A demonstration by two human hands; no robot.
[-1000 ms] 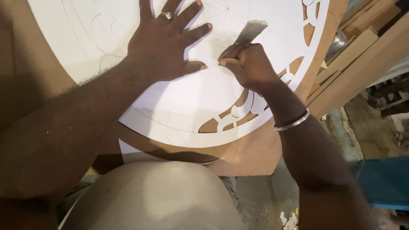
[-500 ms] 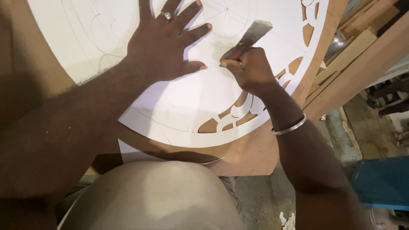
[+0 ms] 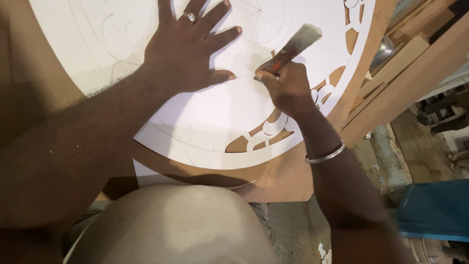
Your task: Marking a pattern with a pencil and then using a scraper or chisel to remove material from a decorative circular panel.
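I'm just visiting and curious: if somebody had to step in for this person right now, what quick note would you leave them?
Left hand: flat, fingers spread, pressing the round white paper pattern down on the wooden board.
Right hand: closed grip on a cutting tool with a reddish handle, working end down on the paper near the left thumb; the tip itself is hidden.
Done: several curved shapes along the pattern's lower right rim are cut out, wood showing through.
Left: the pencilled curves on the left side and the lines around the centre are uncut.
Wood planks lie off the board to the right.
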